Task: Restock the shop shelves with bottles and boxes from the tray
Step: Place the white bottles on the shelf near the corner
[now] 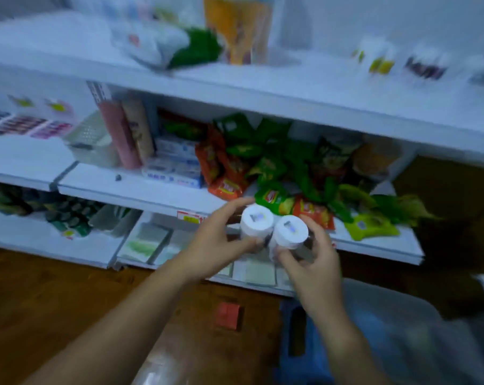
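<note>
Two white-capped bottles are held side by side in front of the white shop shelves. My left hand [221, 240] grips the left bottle [256, 220]. My right hand [313, 262] grips the right bottle [290, 232]. Both bottles hover at the front edge of the middle shelf [152, 190], just below a heap of green and orange snack packets [276, 168]. The bottle bodies are mostly hidden by my fingers. A blue tray or crate [299, 337] sits low on the floor at the right, blurred.
The middle shelf also holds upright pink and beige tubes [124, 132] and stacked white boxes [174, 165]. The top shelf [290, 81] carries bags and a tall orange pack [238, 26]. Flat packs fill the lowest shelf [149, 243]. A small red box [228, 315] lies on the wooden floor.
</note>
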`<move>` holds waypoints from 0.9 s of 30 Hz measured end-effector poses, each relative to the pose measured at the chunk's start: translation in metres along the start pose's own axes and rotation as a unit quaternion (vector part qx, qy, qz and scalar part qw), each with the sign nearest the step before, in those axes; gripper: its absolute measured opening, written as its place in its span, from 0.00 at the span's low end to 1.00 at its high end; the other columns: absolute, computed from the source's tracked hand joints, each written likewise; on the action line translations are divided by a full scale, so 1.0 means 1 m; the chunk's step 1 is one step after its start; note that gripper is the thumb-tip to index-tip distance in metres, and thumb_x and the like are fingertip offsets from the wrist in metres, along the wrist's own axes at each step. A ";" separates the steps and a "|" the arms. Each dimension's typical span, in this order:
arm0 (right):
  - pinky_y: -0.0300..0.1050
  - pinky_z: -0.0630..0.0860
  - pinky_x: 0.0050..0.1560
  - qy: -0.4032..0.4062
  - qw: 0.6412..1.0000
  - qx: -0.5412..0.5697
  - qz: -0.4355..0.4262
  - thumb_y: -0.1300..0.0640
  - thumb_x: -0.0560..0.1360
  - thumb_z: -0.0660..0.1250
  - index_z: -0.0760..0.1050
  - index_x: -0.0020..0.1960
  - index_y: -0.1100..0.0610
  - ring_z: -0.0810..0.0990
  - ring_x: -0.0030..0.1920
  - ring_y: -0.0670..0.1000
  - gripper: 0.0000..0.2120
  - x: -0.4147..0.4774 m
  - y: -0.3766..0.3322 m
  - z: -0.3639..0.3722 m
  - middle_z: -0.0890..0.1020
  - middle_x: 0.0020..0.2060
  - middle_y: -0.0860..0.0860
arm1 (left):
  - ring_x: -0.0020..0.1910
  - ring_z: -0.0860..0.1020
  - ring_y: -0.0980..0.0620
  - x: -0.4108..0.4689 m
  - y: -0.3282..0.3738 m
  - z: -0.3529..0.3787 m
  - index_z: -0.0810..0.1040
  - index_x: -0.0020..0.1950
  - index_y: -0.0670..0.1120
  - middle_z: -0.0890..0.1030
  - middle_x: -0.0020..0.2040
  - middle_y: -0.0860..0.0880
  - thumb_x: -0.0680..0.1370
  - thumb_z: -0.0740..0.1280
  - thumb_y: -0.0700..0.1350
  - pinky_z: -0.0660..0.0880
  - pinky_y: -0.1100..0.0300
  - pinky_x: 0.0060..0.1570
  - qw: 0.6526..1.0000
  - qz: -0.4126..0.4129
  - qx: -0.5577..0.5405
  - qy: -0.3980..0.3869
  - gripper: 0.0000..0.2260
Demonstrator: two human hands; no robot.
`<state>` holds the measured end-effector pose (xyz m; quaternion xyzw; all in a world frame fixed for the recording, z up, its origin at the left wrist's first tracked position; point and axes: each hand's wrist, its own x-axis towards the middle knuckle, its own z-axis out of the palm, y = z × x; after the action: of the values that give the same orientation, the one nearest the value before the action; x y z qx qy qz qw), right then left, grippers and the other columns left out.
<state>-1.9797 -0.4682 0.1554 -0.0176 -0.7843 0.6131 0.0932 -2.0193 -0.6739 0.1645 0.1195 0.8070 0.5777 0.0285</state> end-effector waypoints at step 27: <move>0.52 0.83 0.60 0.337 0.941 -0.017 -0.038 0.49 0.79 0.72 0.74 0.71 0.38 0.80 0.63 0.44 0.21 -0.236 -0.222 -0.359 0.81 0.62 0.38 | 0.65 0.81 0.56 -0.123 0.403 0.238 0.77 0.72 0.57 0.83 0.66 0.58 0.83 0.70 0.47 0.81 0.44 0.63 0.949 0.189 -0.126 -0.219 0.17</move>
<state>-1.6686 -0.2122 0.4232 -0.1952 -0.7171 0.5540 0.3750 -1.7916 -0.3591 0.4531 0.3891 0.6637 0.6293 0.1095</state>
